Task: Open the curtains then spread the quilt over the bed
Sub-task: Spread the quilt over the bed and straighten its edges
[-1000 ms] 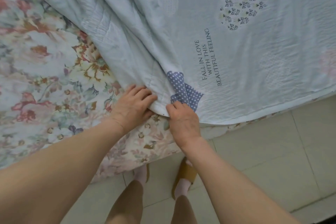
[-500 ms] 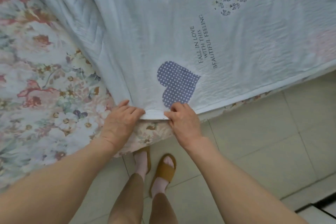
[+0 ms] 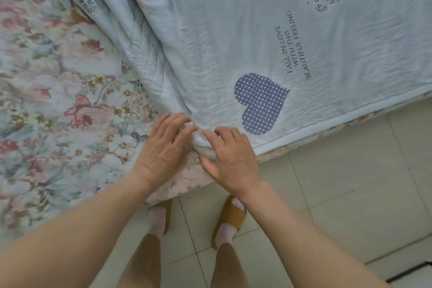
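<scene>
Quilt corner lies between both hands' fingertips.

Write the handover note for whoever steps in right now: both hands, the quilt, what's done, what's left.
Left hand: open, fingers on the quilt corner at the bed edge.
Right hand: open, fingers spread, touching the same corner.
Quilt: flat to the right, its hem along the bed edge; bunched in folds to the left, floral sheet uncovered.
Curtains: not in view.
Left: pull the bunched side across the bare sheet and smooth it.
</scene>
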